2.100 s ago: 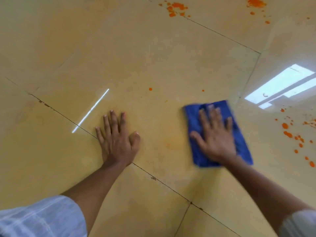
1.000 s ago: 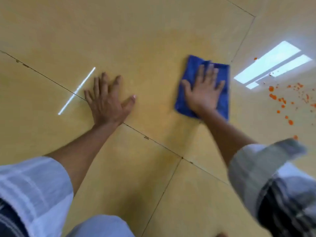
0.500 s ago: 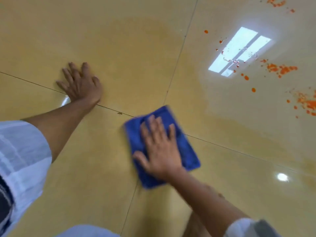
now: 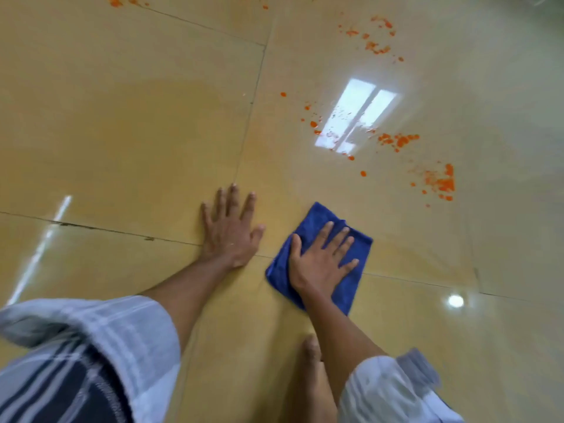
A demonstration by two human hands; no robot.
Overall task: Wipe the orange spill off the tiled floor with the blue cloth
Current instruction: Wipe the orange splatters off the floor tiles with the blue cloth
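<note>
The folded blue cloth (image 4: 312,218) lies flat on the glossy beige tiled floor (image 4: 137,132), across a grout line. My right hand (image 4: 320,261) presses down on it, palm flat and fingers spread. My left hand (image 4: 232,230) rests flat on the bare tile just left of the cloth, holding nothing. Orange spill spots are scattered beyond the cloth: one patch (image 4: 442,181) to the far right, one (image 4: 396,140) beside a window reflection, and another (image 4: 375,47) further away. A faint orange smear tints the tile ahead of my left hand.
A bright window reflection (image 4: 357,117) shines on the floor among the spots. More orange specks (image 4: 116,1) show at the top left edge. My bare foot (image 4: 311,355) sits just behind the cloth, under my right forearm. My white striped sleeves fill the bottom corners.
My right hand has slid the cloth to the right along the grout line. My left hand has shifted over and now rests close beside the cloth. The view has swung toward the orange spots.
</note>
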